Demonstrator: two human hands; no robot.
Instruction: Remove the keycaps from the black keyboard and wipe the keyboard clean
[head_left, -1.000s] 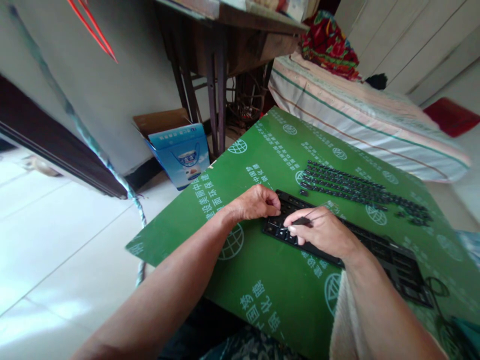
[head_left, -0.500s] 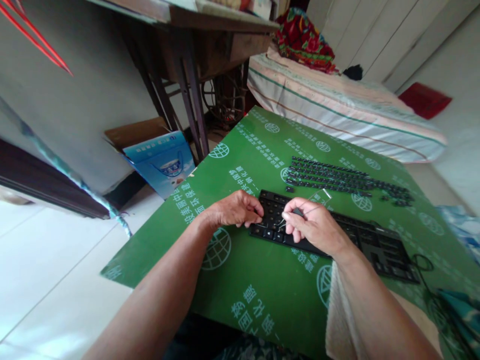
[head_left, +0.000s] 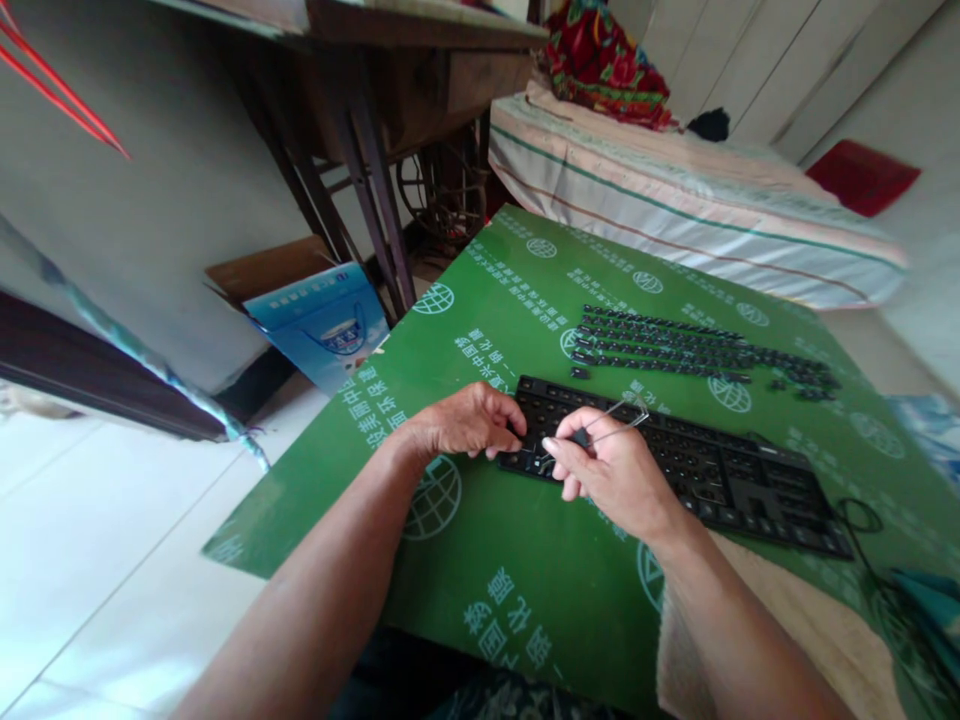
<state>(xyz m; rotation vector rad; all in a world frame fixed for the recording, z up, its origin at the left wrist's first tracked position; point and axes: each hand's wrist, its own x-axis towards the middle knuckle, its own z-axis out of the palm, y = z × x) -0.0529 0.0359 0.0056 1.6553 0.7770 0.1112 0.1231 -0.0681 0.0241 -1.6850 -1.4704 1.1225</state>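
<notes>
A black keyboard (head_left: 720, 475) lies on a green printed board (head_left: 525, 590). My left hand (head_left: 465, 422) rests on the keyboard's left end with its fingers curled down onto it. My right hand (head_left: 611, 470) is closed in a pinch on a thin wire keycap puller (head_left: 611, 425), whose tips point down at the keys near the left end. Behind the keyboard, several loose black keycaps (head_left: 690, 345) are laid out in rows on the board.
The keyboard's cable (head_left: 862, 520) coils at the board's right edge. A blue carton (head_left: 322, 320) stands on the floor at left, beside a dark wooden table's legs (head_left: 375, 200). A striped mattress (head_left: 675, 200) lies beyond the board. White floor tiles (head_left: 97, 560) spread to the left.
The camera view has swung slightly left and down. My right hand has shifted a little left along the keyboard with the wire puller; my left hand stays on the keyboard's left end.
</notes>
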